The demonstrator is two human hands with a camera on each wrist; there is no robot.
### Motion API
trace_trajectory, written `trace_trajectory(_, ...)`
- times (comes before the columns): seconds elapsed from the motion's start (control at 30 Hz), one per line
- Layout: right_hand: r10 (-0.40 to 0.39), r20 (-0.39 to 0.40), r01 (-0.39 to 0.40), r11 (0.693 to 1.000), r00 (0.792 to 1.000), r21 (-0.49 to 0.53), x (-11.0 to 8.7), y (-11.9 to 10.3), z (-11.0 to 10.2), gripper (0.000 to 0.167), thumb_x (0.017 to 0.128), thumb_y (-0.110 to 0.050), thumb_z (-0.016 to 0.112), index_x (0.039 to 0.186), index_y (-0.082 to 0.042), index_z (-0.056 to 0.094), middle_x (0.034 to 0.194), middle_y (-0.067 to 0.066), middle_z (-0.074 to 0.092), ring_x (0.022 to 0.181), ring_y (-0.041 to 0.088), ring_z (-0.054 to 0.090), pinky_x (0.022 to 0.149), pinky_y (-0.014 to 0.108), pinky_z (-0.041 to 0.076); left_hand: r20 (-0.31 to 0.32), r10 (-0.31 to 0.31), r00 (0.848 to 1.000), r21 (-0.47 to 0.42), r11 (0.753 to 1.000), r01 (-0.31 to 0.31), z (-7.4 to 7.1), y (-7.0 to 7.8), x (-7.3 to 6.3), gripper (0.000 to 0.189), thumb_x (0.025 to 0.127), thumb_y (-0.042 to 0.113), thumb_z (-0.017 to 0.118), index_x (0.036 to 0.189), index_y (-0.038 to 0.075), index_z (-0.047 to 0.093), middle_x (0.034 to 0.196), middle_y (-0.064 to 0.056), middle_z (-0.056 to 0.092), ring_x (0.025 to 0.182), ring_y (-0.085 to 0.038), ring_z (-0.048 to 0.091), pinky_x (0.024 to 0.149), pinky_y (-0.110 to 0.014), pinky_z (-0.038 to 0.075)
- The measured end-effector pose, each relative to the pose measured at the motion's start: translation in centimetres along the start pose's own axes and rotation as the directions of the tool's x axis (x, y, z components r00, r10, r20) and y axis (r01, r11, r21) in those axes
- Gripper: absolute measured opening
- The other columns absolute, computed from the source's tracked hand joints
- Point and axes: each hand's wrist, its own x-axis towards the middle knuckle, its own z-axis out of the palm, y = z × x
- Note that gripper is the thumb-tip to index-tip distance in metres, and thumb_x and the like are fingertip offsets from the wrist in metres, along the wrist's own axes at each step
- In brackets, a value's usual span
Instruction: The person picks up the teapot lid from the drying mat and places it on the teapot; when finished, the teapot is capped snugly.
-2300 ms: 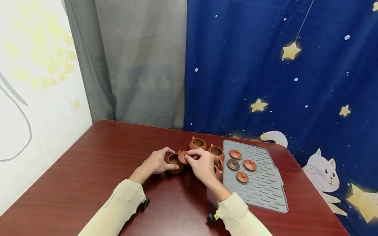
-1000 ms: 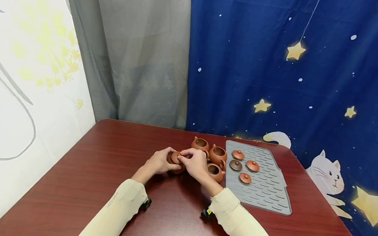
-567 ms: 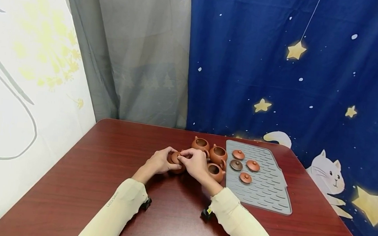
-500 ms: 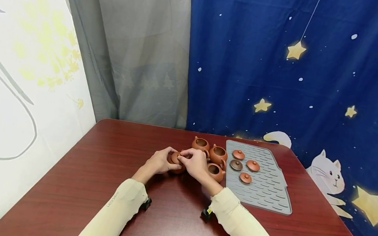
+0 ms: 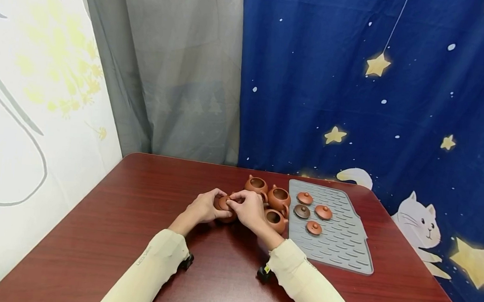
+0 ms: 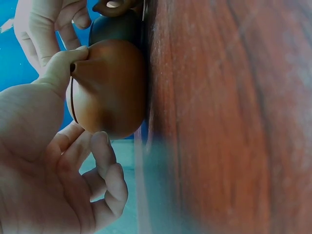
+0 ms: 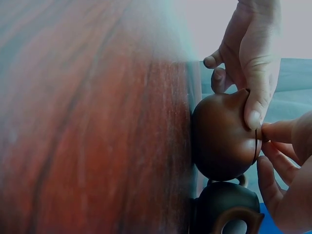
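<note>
Hanging at the back, a dark blue curtain (image 5: 304, 81) printed with stars and a white cat meets a plain grey curtain (image 5: 184, 73), with a white panel (image 5: 40, 111) of yellow flowers to the left. Below them spreads the reddish-brown wooden table (image 5: 79, 233), and on its right part lies a grey ridged mat (image 5: 336, 244). Two cream sleeves (image 5: 151, 265) come in from the near edge. The left hand (image 5: 202, 207) is curled round a brown clay teapot (image 5: 227, 220), thumb beside the spout; that pot stands upright on the table, left of the mat. The right hand (image 5: 250, 210) has thumb and fingertips drawn narrow over the top of the same pot. Three open teapots (image 5: 280, 197) stand between that pot and the mat; whether the nearest one touches it I cannot tell. On the mat sit three orange-brown lids (image 5: 323, 212) and one dark brown lid (image 5: 302, 211), knobs up. A fifth, the reddish lid (image 5: 223, 203), covers the held pot's mouth, a thin dark line showing along its rim. Smallest is its knob (image 7: 265, 132), pinched by the right hand.
</note>
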Motion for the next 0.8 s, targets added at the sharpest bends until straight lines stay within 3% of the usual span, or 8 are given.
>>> trace_trajectory(0.27, -0.012, 0.036, 0.012, 1.0, 0.999, 0.008, 0.0, 0.0, -0.6, 0.007, 0.083, -0.016, 0.081, 0.088, -0.012, 0.077, 0.076, -0.005, 0.071, 0.064, 0.004, 0.058, 0.058, 0.023, 0.047, 0.002, 0.004, 1.0, -0.011, 1.0, -0.004, 0.1, 0.2, 0.2, 0.059, 0.075, 0.045, 0.086, 0.125, 0.025, 0.061, 0.119, -0.008, 0.065, 0.103, -0.026, 0.062, 0.08, -0.045, 0.049)
trace_trajectory(0.6, 0.007, 0.158, -0.01, 1.0, 0.987, 0.02, 0.0, -0.2, -1.2, 0.008, 0.086, -0.011, 0.078, 0.093, -0.011, 0.076, 0.089, -0.003, 0.073, 0.073, 0.012, 0.065, 0.062, 0.023, 0.05, 0.006, 0.014, 1.0, 0.021, 1.0, -0.014, -0.1, -0.3, -0.1, 0.06, 0.078, 0.044, 0.084, 0.129, 0.025, 0.059, 0.125, -0.007, 0.064, 0.108, -0.029, 0.061, 0.081, -0.049, 0.048)
trace_trajectory(0.8, 0.017, 0.158, -0.021, 1.0, 0.987, 0.022, -0.3, 0.0, -1.7, 0.009, 0.086, -0.01, 0.078, 0.094, -0.01, 0.076, 0.087, -0.001, 0.073, 0.072, 0.012, 0.066, 0.063, 0.024, 0.051, 0.006, 0.025, 1.0, 0.038, 0.999, -0.025, 0.0, 0.0, -0.2, 0.06, 0.077, 0.048, 0.083, 0.129, 0.027, 0.059, 0.121, -0.006, 0.066, 0.105, -0.028, 0.062, 0.08, -0.05, 0.047)
